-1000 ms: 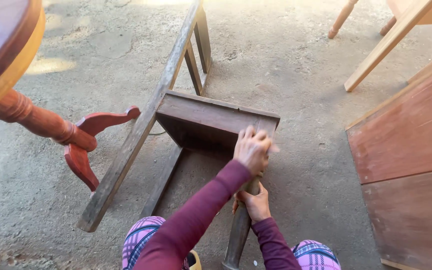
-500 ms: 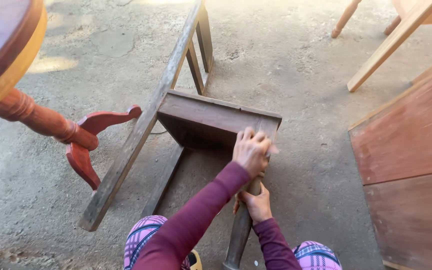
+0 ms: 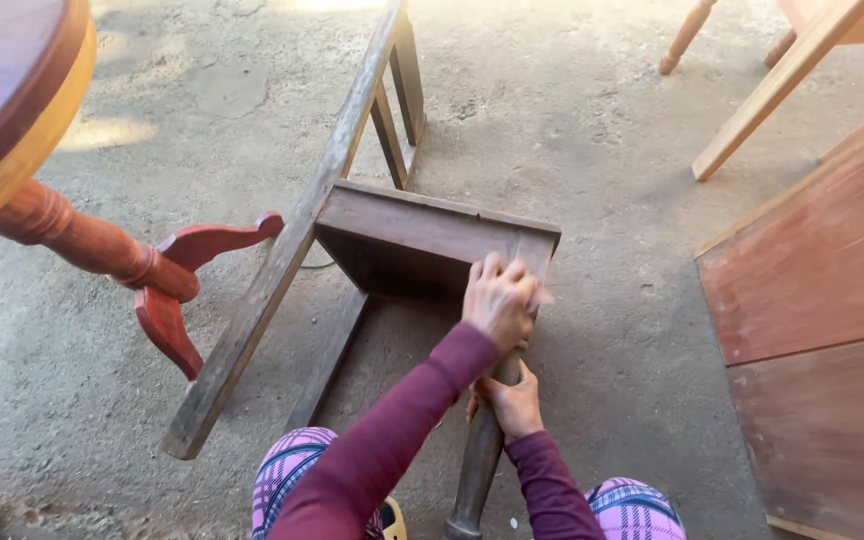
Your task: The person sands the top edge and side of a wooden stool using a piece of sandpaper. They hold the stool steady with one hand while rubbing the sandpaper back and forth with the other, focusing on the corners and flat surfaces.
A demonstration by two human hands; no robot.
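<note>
We work on a weathered wooden chair (image 3: 392, 240) that lies on its side on the concrete ground (image 3: 592, 130), directly in front of our knees.

1. Left hand (image 3: 500, 300): it rests palm down on the upper end of the turned chair leg (image 3: 480, 450), where the leg meets the seat frame. The fingers lie close together and curl over the corner of the frame. A small pale scrap shows at the fingertips; we cannot tell what it is.

2. Right hand (image 3: 512, 402): it sits just below the left hand. Its fingers are wrapped round the leg and clamped on it, thumb side up.

3. Containers: we see none in view.

4. Materials and shapes:
- The chair is grey-brown, dull and rough, with bare worn wood. Its seat is a flat rectangular panel; long straight rails run away from us toward the top of the view.
- The held leg is round and lathe-turned, with a knob at the foot near our lap.
- The ground is coarse, grey and dusty.
- To the left stands a round table (image 3: 12, 90) with a yellow edge, and a glossy red pedestal (image 3: 142, 275) with curved feet.
- To the right lies a flat reddish-brown board (image 3: 812, 300), smooth and matte.
- At the upper right stand pale unfinished furniture legs (image 3: 772, 85).
- Our sleeves are maroon; our trousers are pink plaid.
</note>
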